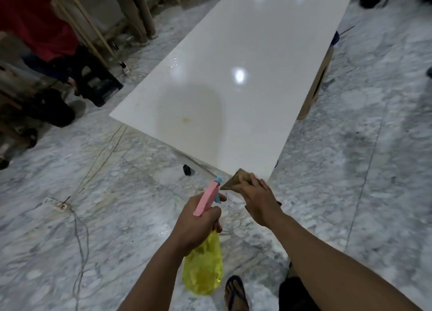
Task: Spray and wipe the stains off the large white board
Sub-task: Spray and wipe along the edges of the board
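A large glossy white board (245, 53) stretches away from me, raised above the floor. A yellowish stain (186, 121) marks its near end, and small droplets (174, 63) lie by its left edge. My left hand (198, 224) grips a spray bottle (203, 268) with a yellow body and a pink-and-blue head, nozzle aimed at the board's near edge. My right hand (257, 199) holds a brown folded cloth (235, 179) at the board's near corner.
Marble floor surrounds the board. A power strip (57, 205) and cables trail on the left. A person in red (35, 23) sits at far left by wooden legs. A cardboard support (318, 86) stands under the board's right side. My sandalled foot (236, 294) is below.
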